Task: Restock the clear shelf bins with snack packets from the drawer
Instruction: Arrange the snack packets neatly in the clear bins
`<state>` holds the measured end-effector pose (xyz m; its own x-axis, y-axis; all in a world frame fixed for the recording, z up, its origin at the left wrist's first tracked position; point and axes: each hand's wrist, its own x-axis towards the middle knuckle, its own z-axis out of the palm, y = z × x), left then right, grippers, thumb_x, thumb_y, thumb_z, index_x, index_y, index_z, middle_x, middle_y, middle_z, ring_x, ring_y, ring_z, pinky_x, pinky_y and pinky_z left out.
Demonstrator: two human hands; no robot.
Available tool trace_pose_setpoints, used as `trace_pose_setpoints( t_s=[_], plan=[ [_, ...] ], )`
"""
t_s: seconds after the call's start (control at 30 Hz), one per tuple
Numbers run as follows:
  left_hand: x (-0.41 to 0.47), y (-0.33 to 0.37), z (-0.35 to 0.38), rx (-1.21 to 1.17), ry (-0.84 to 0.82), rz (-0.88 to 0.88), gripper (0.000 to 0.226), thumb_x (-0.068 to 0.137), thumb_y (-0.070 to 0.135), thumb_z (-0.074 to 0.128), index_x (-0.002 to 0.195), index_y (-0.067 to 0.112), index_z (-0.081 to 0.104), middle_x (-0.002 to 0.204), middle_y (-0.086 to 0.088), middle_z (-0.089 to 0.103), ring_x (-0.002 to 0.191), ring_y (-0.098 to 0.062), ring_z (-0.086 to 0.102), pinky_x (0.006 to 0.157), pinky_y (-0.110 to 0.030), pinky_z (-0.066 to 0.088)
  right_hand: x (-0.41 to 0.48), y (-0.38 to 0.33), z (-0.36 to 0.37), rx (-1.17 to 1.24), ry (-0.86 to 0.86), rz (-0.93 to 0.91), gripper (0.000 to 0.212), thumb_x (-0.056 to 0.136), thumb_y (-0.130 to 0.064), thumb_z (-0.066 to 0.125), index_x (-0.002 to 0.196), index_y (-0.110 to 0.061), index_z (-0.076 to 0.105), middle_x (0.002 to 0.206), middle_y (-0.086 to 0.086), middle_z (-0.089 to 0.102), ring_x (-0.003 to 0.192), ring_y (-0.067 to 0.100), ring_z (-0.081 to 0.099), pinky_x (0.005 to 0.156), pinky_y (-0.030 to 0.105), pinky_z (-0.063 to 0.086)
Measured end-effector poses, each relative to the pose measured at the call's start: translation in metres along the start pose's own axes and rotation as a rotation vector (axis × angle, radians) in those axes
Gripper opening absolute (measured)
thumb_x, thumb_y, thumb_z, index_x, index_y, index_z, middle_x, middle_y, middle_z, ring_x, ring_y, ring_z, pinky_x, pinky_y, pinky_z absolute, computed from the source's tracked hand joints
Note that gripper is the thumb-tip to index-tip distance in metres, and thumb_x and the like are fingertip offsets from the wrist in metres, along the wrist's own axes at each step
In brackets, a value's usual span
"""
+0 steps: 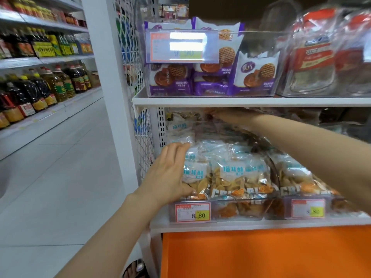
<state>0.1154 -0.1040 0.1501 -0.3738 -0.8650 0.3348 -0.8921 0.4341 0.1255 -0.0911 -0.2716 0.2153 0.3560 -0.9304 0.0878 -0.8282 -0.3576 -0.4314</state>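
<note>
left hand (170, 173) flat on snack packets (233, 174) | clear bin (236, 210) full | right hand (230, 116) grip unclear

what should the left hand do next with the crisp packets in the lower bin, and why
Probably press the front packet back and upright into the clear bin. The left hand lies flat against it, the packets stand well above the bin's front wall and lean forward, and the right hand reaches over them toward the back, under the upper shelf.
</note>
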Motion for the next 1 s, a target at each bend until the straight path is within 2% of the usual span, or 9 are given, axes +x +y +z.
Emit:
trace_pose_setpoints(
  t_s=[0.13,0.23,0.37,0.53,0.63,0.77,0.83,0.9,1.0],
  plan=[
    [0.000,-0.001,-0.006,-0.015,-0.060,-0.005,0.111,0.069,0.052,0.074,0.148,0.017,0.004,0.145,-0.001,0.015,0.135,-0.015,0.014,0.110,-0.023,0.015,-0.045,0.012,-0.015,-0.031,0.048,-0.111,0.036,0.094,-0.005,0.050,0.130,-0.014,0.055,0.137,0.004,0.050,0.128,0.021,0.044,0.109,0.029,0.032],
    [-0.002,0.000,-0.010,0.005,-0.041,-0.014,0.111,0.069,0.057,0.072,0.148,0.017,0.004,0.146,-0.002,0.014,0.136,-0.017,0.013,0.112,-0.026,0.011,-0.078,0.025,-0.023,-0.203,0.091,-0.143,0.036,0.096,-0.013,0.051,0.129,-0.025,0.057,0.140,-0.003,0.049,0.126,0.020,0.047,0.107,0.028,0.034],
    [-0.006,0.009,-0.009,0.066,0.032,0.018,0.108,0.071,0.058,0.069,0.148,0.018,0.005,0.150,-0.004,0.011,0.139,-0.020,0.009,0.115,-0.030,0.003,-0.103,0.041,-0.031,-0.407,0.091,-0.108,0.038,0.095,-0.020,0.052,0.131,-0.029,0.055,0.142,-0.002,0.048,0.125,0.023,0.048,0.102,0.028,0.038],
    [-0.006,0.015,-0.003,0.061,0.037,0.036,0.089,0.075,0.055,0.067,0.145,0.026,0.019,0.152,-0.003,0.009,0.138,-0.019,0.008,0.114,-0.031,0.010,-0.103,0.045,-0.032,-0.508,0.114,-0.124,0.039,0.093,-0.022,0.053,0.131,-0.032,0.054,0.141,-0.004,0.050,0.123,0.022,0.050,0.100,0.035,0.044],
    [-0.003,0.015,0.000,0.043,0.021,0.015,0.086,0.074,0.056,0.067,0.143,0.029,0.023,0.152,0.000,0.006,0.138,-0.018,0.004,0.114,-0.031,0.011,-0.101,0.043,-0.028,-0.641,0.047,-0.178,0.041,0.093,-0.027,0.052,0.133,-0.035,0.051,0.141,-0.009,0.049,0.123,0.019,0.051,0.100,0.036,0.045],
    [-0.002,0.015,0.000,0.033,0.010,0.008,0.086,0.073,0.055,0.068,0.143,0.029,0.023,0.152,0.000,0.005,0.139,-0.017,0.003,0.113,-0.031,0.011,-0.098,0.049,-0.031,-0.767,-0.089,-0.086,0.040,0.097,-0.038,0.045,0.137,-0.032,0.048,0.144,-0.007,0.046,0.126,0.021,0.049,0.105,0.033,0.039],
    [-0.004,0.013,-0.002,-0.001,0.008,0.018,0.087,0.074,0.053,0.069,0.143,0.027,0.024,0.153,0.000,0.005,0.139,-0.016,0.003,0.114,-0.030,0.011,-0.094,0.051,-0.030,-0.778,-0.071,-0.082,0.041,0.097,-0.037,0.045,0.138,-0.029,0.048,0.149,-0.006,0.038,0.131,0.022,0.042,0.111,0.032,0.031],
    [-0.007,0.012,-0.005,-0.030,0.028,0.029,0.089,0.074,0.053,0.070,0.144,0.025,0.023,0.153,-0.001,0.006,0.140,-0.016,0.004,0.114,-0.029,0.010,-0.088,0.046,-0.027,-0.712,-0.026,-0.093,0.040,0.098,-0.034,0.045,0.136,-0.026,0.049,0.149,-0.002,0.039,0.131,0.023,0.041,0.111,0.033,0.030],
    [-0.011,0.011,-0.007,-0.035,0.073,0.027,0.095,0.073,0.052,0.071,0.146,0.022,0.018,0.153,-0.003,0.006,0.140,-0.017,0.003,0.113,-0.025,0.005,-0.072,0.019,-0.015,-0.431,0.073,-0.148,0.035,0.097,-0.025,0.049,0.132,-0.019,0.055,0.143,0.004,0.046,0.128,0.025,0.044,0.108,0.031,0.032]
  ],
)
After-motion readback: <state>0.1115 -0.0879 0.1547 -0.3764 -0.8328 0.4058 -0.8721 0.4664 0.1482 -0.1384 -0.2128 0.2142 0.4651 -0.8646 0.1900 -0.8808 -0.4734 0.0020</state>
